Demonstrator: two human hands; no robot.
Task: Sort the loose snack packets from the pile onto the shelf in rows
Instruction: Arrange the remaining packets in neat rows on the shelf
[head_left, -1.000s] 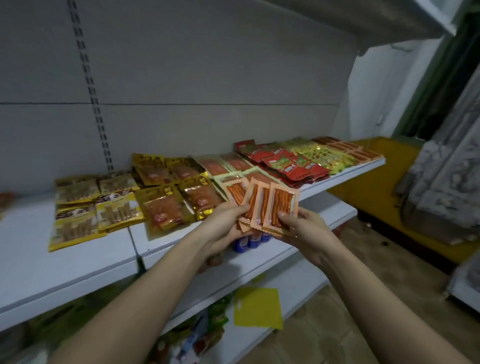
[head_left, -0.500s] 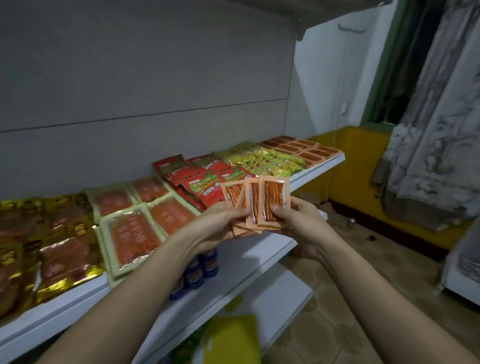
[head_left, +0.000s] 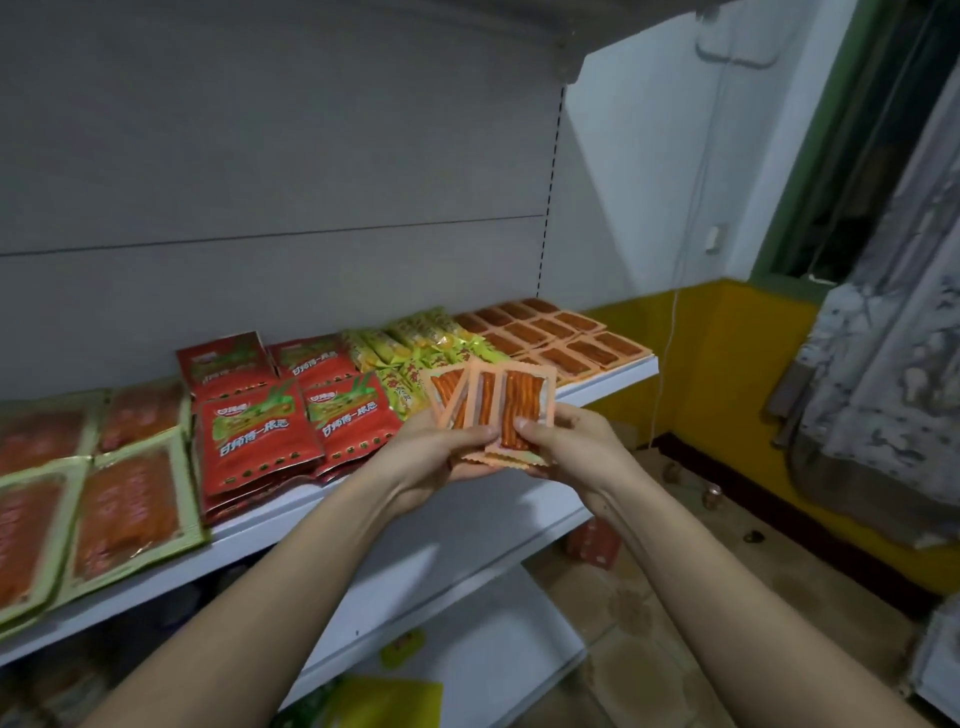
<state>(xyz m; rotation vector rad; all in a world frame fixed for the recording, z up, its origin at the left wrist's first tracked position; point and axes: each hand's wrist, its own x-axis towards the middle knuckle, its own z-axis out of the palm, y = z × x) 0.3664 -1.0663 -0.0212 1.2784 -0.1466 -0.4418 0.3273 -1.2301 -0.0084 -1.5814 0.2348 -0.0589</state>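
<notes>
Held packets (head_left: 488, 410): a fanned bunch of orange-edged packets with red sticks inside, held upright in the air just in front of the shelf edge, below the yellow-green packets.
Left hand (head_left: 436, 452): fingers curled round the left side of the fan, thumb pressed across its front.
Right hand (head_left: 571, 447): grips the right side of the fan, thumb on the front packet, fingers behind.
Shelf (head_left: 457, 493): white, with a grey back panel; it runs from the left edge to its end at the right, and the packets on it lie flat in groups.
Orange rows (head_left: 550, 332): matching orange packets laid in neat rows at the shelf's right end, up and right of the held fan.
Yellow-green packets (head_left: 415, 348): a loose cluster on the shelf, left of the orange rows and just behind the fan.
Red bags (head_left: 260, 431): stacked in two rows on the shelf, left of the yellow-green cluster.
Green-edged packets (head_left: 119, 514): orange contents, at the shelf's left, blurred.
Lower shelves (head_left: 493, 654): white, beneath the shelf; a yellow item shows at the bottom edge.
Floor (head_left: 675, 623): tiled, right of the shelf, with small objects near a yellow wall base.
</notes>
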